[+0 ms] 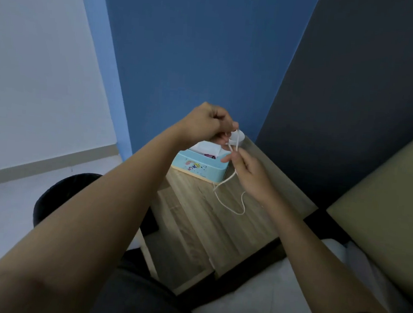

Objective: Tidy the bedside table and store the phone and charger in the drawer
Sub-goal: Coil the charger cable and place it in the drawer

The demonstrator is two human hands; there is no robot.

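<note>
Nearest the camera, both forearms are reaching out over the wooden bench (201, 233), whose top is lying mostly bare on the near side. A loop of the white charger cable (231, 203) is hanging down from the hands and appears to be just brushing the wood.

The right hand (247, 172) is pinching the cable between thumb and fingertips, just below the left. The left hand (203, 125) is clenched higher up, gripping the white charger plug (237, 137) together with the upper run of cable.

The step in hand seems to be coiling the cable around or beside the plug. To do it well, the left hand should be holding the plug steady while the right is feeding even, loose turns, keeping the hanging loop from snagging on the blue tissue box (201, 166) standing just beyond and to the left of the hands, at the far part of the bench.

Much is going unseen. The phone is not showing anywhere, and no drawer front is visible; the bench's front edge is dropping out of sight behind the arms. The plug's shape is half covered by fingers, so whether the cable is already wound around it cannot be told.
</note>
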